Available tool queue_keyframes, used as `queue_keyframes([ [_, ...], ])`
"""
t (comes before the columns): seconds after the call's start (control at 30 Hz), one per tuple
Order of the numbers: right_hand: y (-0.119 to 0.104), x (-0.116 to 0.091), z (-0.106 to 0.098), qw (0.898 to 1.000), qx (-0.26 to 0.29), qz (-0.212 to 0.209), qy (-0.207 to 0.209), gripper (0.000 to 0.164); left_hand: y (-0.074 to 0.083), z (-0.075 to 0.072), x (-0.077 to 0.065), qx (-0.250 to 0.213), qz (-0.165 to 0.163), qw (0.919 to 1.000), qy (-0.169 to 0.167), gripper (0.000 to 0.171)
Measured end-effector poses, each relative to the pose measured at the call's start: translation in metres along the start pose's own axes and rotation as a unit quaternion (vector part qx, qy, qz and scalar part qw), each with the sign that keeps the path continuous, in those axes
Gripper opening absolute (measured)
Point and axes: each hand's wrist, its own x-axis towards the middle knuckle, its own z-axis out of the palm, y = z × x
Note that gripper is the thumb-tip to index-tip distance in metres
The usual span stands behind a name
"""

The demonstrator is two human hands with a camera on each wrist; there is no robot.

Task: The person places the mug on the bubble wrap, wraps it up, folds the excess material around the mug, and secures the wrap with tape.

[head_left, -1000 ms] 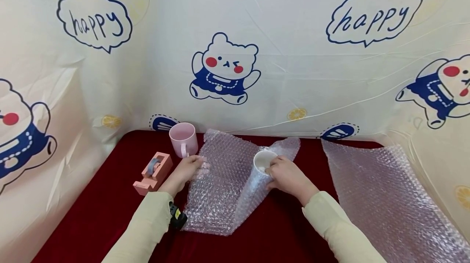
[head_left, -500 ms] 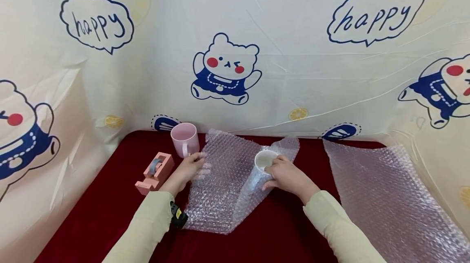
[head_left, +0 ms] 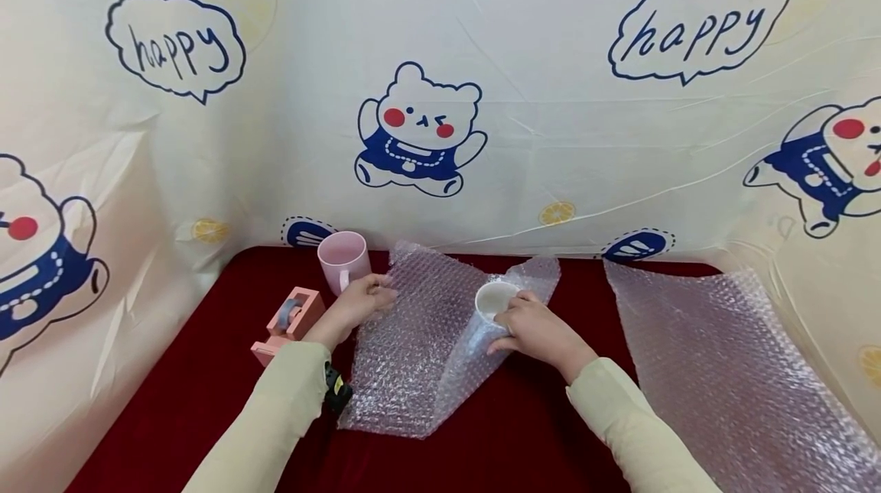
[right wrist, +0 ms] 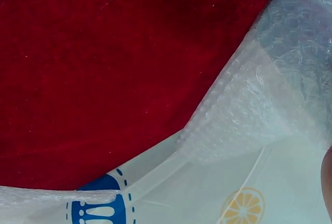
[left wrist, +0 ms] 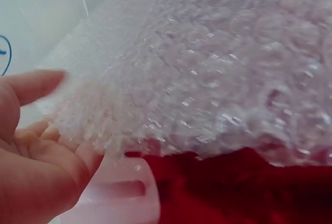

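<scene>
A white cup (head_left: 490, 287) stands tilted with bubble wrap (head_left: 406, 355) around its side, its open rim showing. My right hand (head_left: 544, 331) grips the cup at the rim, fingers reaching over into it. Only a sliver of a right finger (right wrist: 328, 182) shows in the right wrist view, beside the wrap (right wrist: 295, 68). At the wrap's left edge, my left hand (head_left: 359, 302) has its fingers under the sheet. The left wrist view shows its thumb (left wrist: 41, 85) raised apart from the film. Just behind that hand stands a pink mug (head_left: 342, 257), handle toward me.
A pink tape dispenser (head_left: 311, 311) with a roll of tape sits left of the left forearm. Another large bubble wrap sheet (head_left: 716, 355) lies along the right side of the red cloth (head_left: 551, 439). A printed curtain (head_left: 551, 157) encloses the back and sides.
My left hand has moved a little up and away from me along the wrap's left edge. The right thumb has slid down off the cup's side; the cup stays in place.
</scene>
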Motion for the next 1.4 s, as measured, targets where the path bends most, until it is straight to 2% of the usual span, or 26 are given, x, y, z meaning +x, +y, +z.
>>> queue_keyframes([
  [0.13,0.000,0.000,0.000,1.000,-0.004,-0.002,0.007,0.035,0.011,0.007,0.004,0.046,0.057,0.9971,0.018,0.045],
  [0.23,-0.001,0.000,0.001,1.000,-0.006,-0.006,0.017,0.037,0.023,0.014,0.002,0.097,0.100,0.9897,0.031,0.042],
  [0.33,-0.001,0.001,0.001,1.000,-0.009,-0.009,0.023,0.038,0.039,0.021,-0.003,0.131,0.139,0.9813,0.026,0.040],
  [0.5,-0.001,0.001,0.001,1.000,-0.005,-0.004,0.023,0.036,0.060,0.035,-0.013,0.139,0.192,0.9714,-0.019,0.039],
  [0.67,-0.002,0.001,0.001,1.000,0.005,0.007,0.009,0.033,0.069,0.048,-0.021,0.150,0.235,0.9569,-0.083,0.040],
  [0.8,-0.003,0.001,0.001,1.000,0.007,0.013,0.003,0.033,0.070,0.055,-0.024,0.161,0.244,0.9497,-0.113,0.040],
  [1.03,-0.002,0.000,0.002,1.000,0.002,0.012,0.009,0.035,0.075,0.074,-0.027,0.187,0.260,0.9395,-0.123,0.042],
  [1.23,-0.003,-0.001,0.000,1.000,0.012,0.015,0.011,0.043,0.082,0.092,-0.029,0.192,0.226,0.9465,-0.127,0.042],
  [1.3,-0.004,-0.003,-0.002,0.999,0.022,0.022,0.007,0.047,0.084,0.097,-0.029,0.204,0.216,0.9465,-0.127,0.042],
  [1.4,-0.006,-0.004,-0.005,0.999,0.025,0.027,-0.002,0.049,0.086,0.105,-0.028,0.227,0.215,0.9417,-0.125,0.042],
])
